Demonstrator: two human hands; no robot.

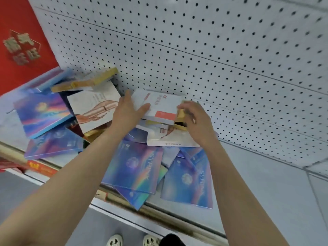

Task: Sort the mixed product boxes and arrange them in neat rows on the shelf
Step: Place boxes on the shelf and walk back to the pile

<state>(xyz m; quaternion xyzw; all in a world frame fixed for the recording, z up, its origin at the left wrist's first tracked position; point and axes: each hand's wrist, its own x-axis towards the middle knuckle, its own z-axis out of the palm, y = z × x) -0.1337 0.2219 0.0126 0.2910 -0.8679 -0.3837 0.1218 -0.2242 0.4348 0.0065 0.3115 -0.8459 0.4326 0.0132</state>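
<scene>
Many mixed boxes (134, 167) heaped on shelf (266, 183), both hands among them.

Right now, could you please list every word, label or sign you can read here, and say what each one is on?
"SYPHINX", roughly, letters soft: holographic blue box at the shelf front.
The same word, blurred: blue box to its right.
Upside-down brand line, too blurred to read: white box under the right hand.
Red print, too blurred: white box under the left hand.
Gold characters, unreadable: red panel.
Price strip: unreadable.
</scene>
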